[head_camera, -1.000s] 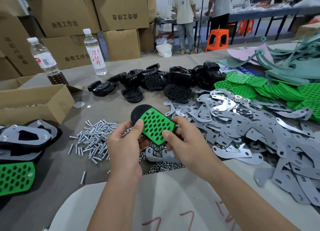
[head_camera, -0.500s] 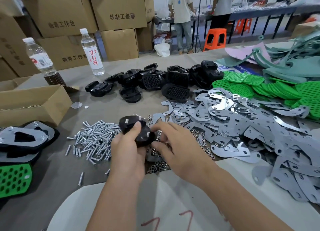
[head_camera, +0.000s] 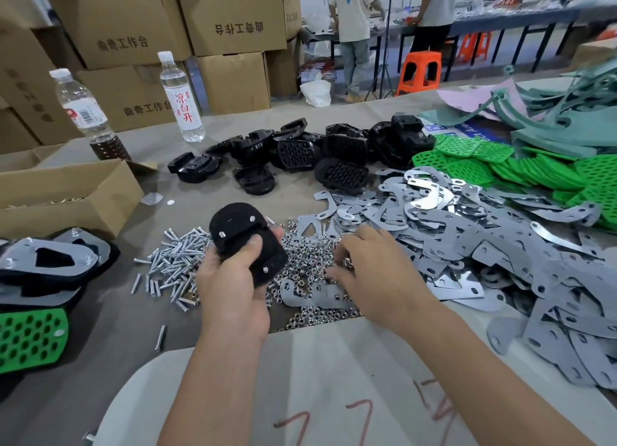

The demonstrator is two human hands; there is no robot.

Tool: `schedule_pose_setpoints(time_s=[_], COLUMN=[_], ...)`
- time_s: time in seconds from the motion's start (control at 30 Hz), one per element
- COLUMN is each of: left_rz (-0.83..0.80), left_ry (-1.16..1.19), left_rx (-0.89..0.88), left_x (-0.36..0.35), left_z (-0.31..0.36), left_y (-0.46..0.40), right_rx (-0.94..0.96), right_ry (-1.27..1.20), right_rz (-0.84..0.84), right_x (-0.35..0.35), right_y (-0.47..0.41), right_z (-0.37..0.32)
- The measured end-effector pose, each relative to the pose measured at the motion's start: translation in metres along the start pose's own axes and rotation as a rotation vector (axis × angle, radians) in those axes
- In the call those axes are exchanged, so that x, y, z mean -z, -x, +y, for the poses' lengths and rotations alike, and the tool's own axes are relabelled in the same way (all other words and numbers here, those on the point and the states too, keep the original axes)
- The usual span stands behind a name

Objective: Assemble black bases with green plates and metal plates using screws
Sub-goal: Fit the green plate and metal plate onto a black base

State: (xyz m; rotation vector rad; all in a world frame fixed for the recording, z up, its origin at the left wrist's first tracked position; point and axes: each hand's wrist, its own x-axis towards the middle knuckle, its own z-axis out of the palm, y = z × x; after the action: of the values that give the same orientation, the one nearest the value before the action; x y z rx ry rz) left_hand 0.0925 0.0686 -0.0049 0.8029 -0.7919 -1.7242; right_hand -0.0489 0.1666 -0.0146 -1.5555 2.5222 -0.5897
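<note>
— Boxes?
— Open cardboard box (head_camera: 66,195) far left holds small brass-coloured parts.
— Hands?
— Left hand (head_camera: 233,288) grips black base (head_camera: 245,242), screw ends up, above screws (head_camera: 173,265). Right hand (head_camera: 370,272) pinches among nuts (head_camera: 307,262); metal plates (head_camera: 467,245) crowd beside.

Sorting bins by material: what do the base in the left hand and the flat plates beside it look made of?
Black base: probably moulded plastic, matte black, with rounded edges and silvery screw tips poking through. Metal plates: thin sheet metal, likely steel, dull grey with a few bright reflective faces.

Screws (head_camera: 173,265) left; metal plates (head_camera: 484,245) crowd right.
</note>
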Motion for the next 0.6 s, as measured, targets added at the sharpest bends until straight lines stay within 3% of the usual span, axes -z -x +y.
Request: schedule_pose_setpoints(time_s=[0.13,0.27,0.43,0.6], left_rz=[-0.04,-0.057,-0.086,-0.113], left_ry=[-0.081,-0.096,-0.125,-0.173], left_rx=[-0.001,0.015,0.005,-0.017], left_x=[-0.005,-0.006,-0.006,-0.007], left_z=[-0.009,-0.012,-0.012,-0.015], left_y=[0.003,0.003,0.005,0.006], right_rx=[0.022,0.006,-0.055,-0.062], right_ry=[-0.072,-0.186,-0.673,-0.958], right_rz=[0.021,0.151,0.317,0.311], right_x=[-0.001,-0.001,0.002,0.005], right_y=[-0.001,-0.003,-0.002,-0.003], right_z=[-0.001,0.002,0.001,0.005])
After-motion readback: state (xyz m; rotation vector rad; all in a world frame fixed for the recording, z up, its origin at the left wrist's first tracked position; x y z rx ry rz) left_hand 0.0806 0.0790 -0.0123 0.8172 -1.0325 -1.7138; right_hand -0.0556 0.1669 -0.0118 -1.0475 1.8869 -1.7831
